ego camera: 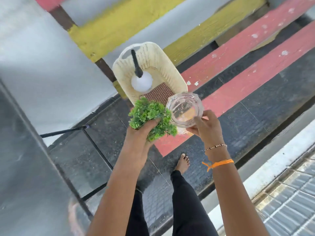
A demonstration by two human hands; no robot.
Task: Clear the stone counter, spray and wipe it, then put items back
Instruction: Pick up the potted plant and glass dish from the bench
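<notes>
My left hand point(141, 133) grips a bunch of green artificial plant point(150, 114) at the centre of the view. Just to its right, my right hand point(204, 125) holds a clear faceted glass jar point(185, 109) by its rim, mouth up. Both are held in the air over the near end of a red bench. Behind them a cream plastic basket point(163, 65) holds a white spray bottle point(142, 82) with a black trigger and a checkered cloth point(157, 94). The dark stone counter point(25, 167) runs along the left edge.
The red slatted bench point(247, 65) with a yellow backrest point(119, 23) carries the basket. A black rod point(63, 132) sticks out near the counter. My bare foot point(183, 163) stands on the dark tiled floor. A white ledge and railing point(281, 184) lie at the right.
</notes>
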